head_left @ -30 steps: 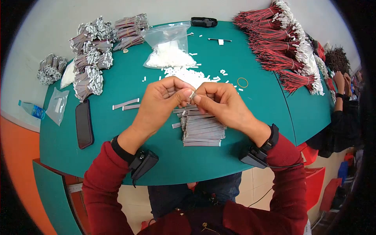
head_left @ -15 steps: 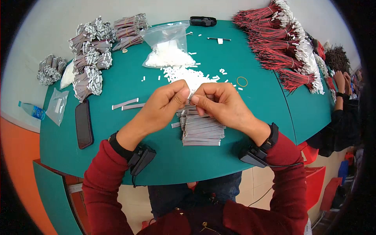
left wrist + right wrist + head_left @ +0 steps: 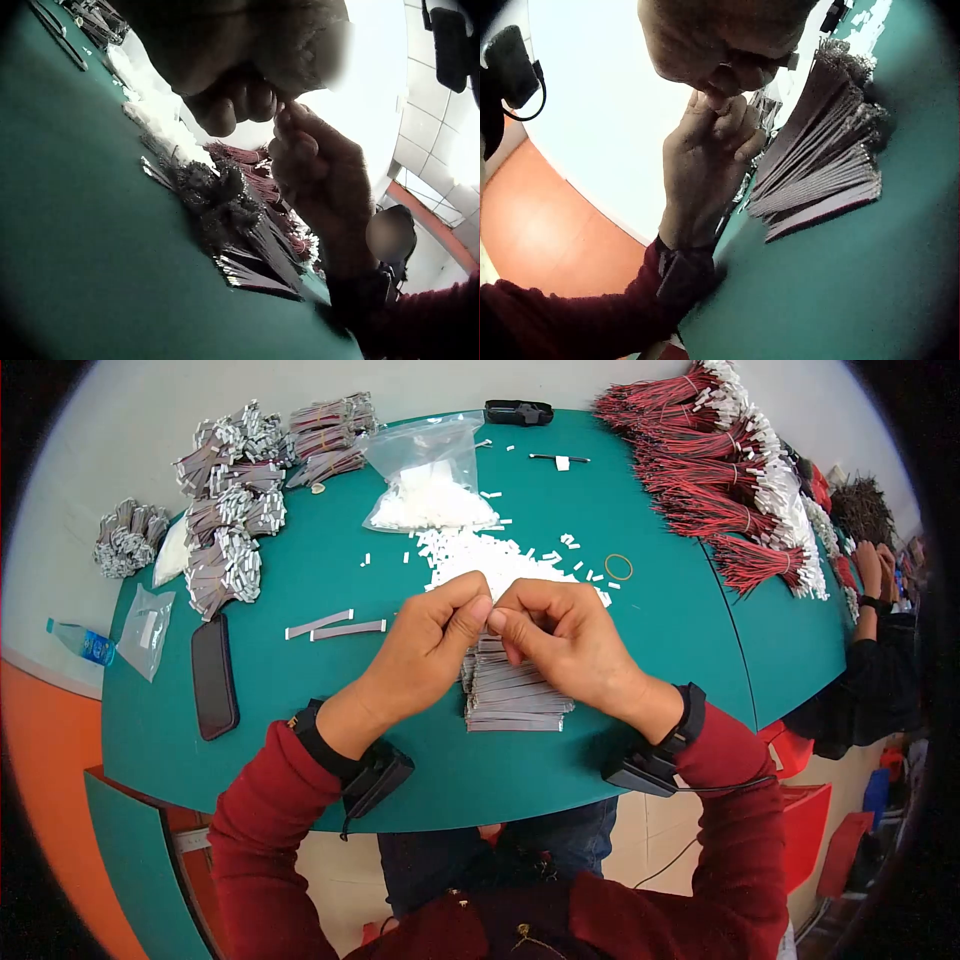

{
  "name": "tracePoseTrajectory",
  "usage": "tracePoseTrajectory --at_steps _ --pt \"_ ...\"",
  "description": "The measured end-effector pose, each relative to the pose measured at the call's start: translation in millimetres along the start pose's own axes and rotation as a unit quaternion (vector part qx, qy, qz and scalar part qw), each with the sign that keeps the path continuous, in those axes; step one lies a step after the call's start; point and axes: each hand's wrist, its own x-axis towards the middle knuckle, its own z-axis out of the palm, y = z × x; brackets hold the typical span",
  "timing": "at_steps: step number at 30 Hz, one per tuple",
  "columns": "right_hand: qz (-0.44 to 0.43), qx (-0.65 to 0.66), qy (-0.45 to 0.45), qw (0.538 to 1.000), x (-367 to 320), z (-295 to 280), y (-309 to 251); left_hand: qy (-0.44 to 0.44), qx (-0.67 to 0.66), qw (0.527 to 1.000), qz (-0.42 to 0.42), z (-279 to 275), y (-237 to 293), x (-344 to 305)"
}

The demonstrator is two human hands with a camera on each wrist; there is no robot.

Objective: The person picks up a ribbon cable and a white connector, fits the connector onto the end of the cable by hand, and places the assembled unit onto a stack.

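Note:
Over the table my left hand [image 3: 432, 645] and right hand [image 3: 570, 645] meet fingertip to fingertip. Thumb and forefinger of the left hand pinch a small white connector [image 3: 280, 107], nearly hidden by the fingers. My right hand pinches a grey ribbon cable, and a pale end [image 3: 793, 62] sticks out beside its curled fingers in the right wrist view. Just below the hands lies a stack of grey ribbon cables [image 3: 515, 695], partly covered by them. Beyond the fingertips spreads a heap of loose white connectors [image 3: 480, 555].
Two single ribbon cables [image 3: 348, 628] lie left of my hands, near a phone [image 3: 214, 675]. A clear bag of white connectors [image 3: 435, 500] stands behind the heap. Bundled grey cables [image 3: 225, 565] line the left, red-and-black wire bundles [image 3: 700, 480] the right. A rubber band [image 3: 619, 567] lies right.
Both hands have come slightly nearer my body. The left fingertips first shifted off the right ones, then closed up against them again. Both single cables at left now show fully.

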Motion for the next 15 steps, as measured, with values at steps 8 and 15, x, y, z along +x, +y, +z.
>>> tracePoseTrajectory --at_steps 8,15 --pt "0.007 0.023 -0.037 0.999 8.0 -8.0 -5.3 -0.012 -0.066 0.997 -0.029 -7.1 13.9 6.0" --pt "0.081 0.065 -0.072 0.992 7.1 -11.6 -6.3 -0.033 -0.045 0.998 -0.021 -10.4 4.5 6.5"
